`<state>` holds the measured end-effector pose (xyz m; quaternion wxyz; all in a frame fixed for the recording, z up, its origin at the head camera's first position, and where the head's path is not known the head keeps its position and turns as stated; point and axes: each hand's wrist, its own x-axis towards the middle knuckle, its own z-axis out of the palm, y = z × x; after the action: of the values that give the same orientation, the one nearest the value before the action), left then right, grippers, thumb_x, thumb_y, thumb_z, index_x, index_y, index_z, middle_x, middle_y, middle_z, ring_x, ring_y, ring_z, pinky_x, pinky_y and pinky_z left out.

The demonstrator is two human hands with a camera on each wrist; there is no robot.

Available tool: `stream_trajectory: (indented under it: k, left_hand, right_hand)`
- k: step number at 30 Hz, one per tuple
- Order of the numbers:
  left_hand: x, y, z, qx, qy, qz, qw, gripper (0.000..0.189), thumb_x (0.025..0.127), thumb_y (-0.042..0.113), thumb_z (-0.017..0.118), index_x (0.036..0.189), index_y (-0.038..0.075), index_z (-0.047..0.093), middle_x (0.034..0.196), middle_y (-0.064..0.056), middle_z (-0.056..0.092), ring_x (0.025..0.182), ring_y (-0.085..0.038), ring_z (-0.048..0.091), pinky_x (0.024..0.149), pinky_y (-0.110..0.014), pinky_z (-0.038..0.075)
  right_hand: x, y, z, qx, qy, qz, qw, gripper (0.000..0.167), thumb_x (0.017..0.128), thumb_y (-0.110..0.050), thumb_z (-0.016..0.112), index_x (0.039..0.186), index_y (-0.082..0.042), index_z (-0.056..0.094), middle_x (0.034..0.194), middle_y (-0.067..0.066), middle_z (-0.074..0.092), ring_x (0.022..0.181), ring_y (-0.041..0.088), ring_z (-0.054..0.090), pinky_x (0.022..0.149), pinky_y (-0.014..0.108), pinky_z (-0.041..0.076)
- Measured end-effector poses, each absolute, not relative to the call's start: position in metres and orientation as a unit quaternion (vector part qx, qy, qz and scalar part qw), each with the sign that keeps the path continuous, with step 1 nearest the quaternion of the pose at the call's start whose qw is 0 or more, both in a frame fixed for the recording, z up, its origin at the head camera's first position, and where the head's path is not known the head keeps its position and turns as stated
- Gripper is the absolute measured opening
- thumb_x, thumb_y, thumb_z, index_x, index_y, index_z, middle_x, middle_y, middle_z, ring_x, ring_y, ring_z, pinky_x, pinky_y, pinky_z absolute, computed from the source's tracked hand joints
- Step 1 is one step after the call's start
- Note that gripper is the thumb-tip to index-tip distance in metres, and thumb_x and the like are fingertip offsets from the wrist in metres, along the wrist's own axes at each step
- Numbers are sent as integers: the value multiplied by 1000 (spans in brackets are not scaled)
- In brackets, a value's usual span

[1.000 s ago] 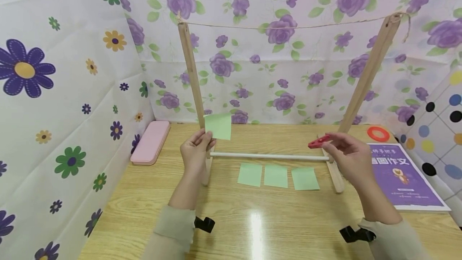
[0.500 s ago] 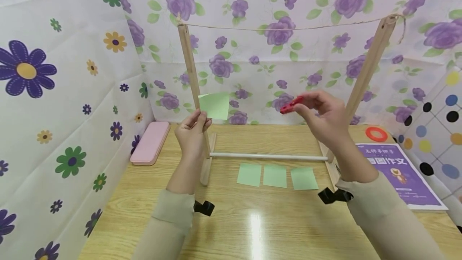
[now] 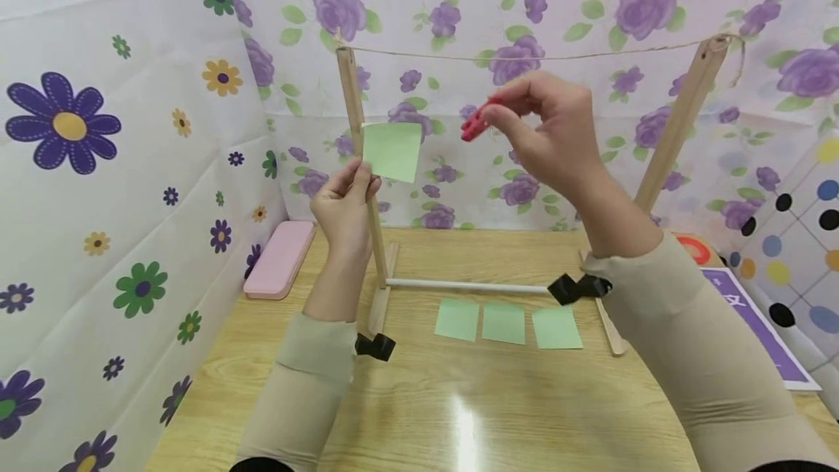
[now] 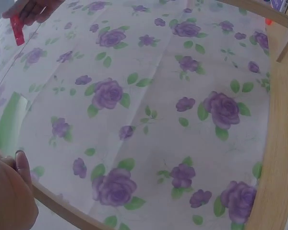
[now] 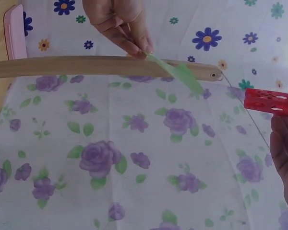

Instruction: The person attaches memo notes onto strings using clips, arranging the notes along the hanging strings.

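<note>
Green note [image 3: 392, 152]: pinched at lower-left corner by left hand [image 3: 344, 204]. Red clip [image 3: 477, 121]: pinched by right hand [image 3: 556, 131], apart from note.

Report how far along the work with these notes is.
Done: the string is strung between two wooden posts, with no note hanging on it.
In hand: the left hand pinches a green note, the right hand a red clip, neither on the string.
Left, it seems: clipping that note up, and perhaps likewise the three other notes lying on the table.
</note>
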<state>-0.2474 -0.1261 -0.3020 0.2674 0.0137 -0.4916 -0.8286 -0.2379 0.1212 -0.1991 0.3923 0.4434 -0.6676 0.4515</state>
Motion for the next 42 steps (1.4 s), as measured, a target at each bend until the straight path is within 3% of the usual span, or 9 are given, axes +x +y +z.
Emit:
stream_trajectory:
  k: [12,21,29,42]
  left_hand:
    - [-254,-121,-288,-8,-444,-841,309,11,90,2,75,100,-3,73,96,-15,67,80,-18,70,86,-30,62]
    - [-262,-118,-275,-35,-427,-837,339,12,88,2,77,97,0,69,97,-15,67,80,-20,70,83,-33,64]
    - [-264,-118,-270,-42,-424,-831,357,14,88,-2,76,99,-1,68,95,-16,68,78,-22,71,81,-33,64]
    - [-261,-121,-264,-44,-425,-828,363,18,89,-2,76,103,-5,66,94,-15,67,81,-22,71,83,-34,64]
  right_hand:
    - [-262,94,-151,451,-677,383,437,17,95,-7,72,91,9,71,86,16,74,73,-6,62,69,14,56]
    - [-277,77,-126,393,-720,402,408,19,96,-16,73,92,3,74,86,9,75,65,3,59,61,14,48]
    - [-287,56,-108,345,-779,391,349,23,99,-22,68,99,-1,75,81,-9,64,71,6,55,67,17,49]
    - [-292,30,-105,309,-817,386,297,28,95,-31,71,100,-4,77,81,-7,66,70,9,57,68,19,52]
